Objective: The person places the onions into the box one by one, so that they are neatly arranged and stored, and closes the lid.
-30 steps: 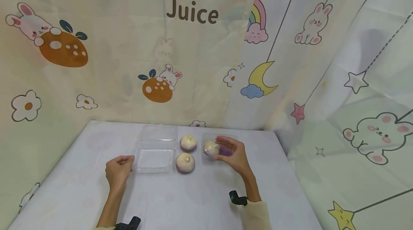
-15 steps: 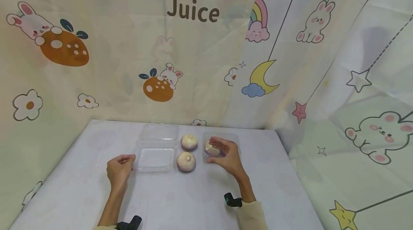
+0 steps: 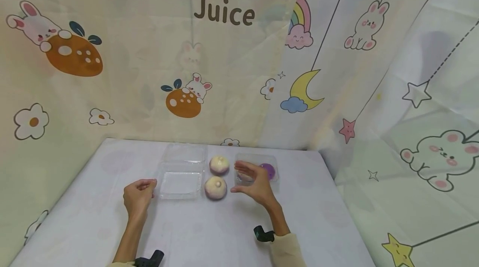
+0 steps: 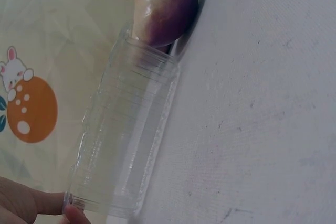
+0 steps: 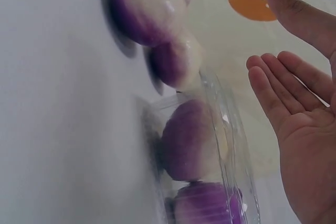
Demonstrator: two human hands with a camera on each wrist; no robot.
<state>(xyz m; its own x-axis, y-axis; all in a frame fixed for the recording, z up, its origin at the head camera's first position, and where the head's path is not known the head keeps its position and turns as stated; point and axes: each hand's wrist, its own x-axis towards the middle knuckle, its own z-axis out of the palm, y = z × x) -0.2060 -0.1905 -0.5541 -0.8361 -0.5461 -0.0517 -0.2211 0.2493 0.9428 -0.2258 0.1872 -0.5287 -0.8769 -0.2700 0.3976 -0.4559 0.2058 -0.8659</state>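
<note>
In the head view, an unlidded clear plastic container [image 3: 181,197] lies with its lid [image 3: 185,152] folded back. My left hand [image 3: 137,200] pinches its left edge between thumb and finger; the left wrist view shows this grip at the rim. Two purple-and-white turnips stand just right of it, a rear turnip [image 3: 218,165] and a front turnip [image 3: 215,188]. Over a second clear container [image 3: 275,159] hovers my right hand [image 3: 258,184], fingers straight and thumb apart, holding nothing. That container has two turnips inside, one a purple turnip [image 5: 207,203]; my hand mostly covers the other in the head view.
A white cloth covers the table [image 3: 209,233]. Printed curtains [image 3: 142,71] hang close behind and along the sides. A black wrist camera [image 3: 263,234] is strapped to the right wrist, and another camera [image 3: 149,258] to the left.
My right hand has moved left across the right container, its fingers spreading, and the purple turnip behind it shows again. My left hand stays in place.
</note>
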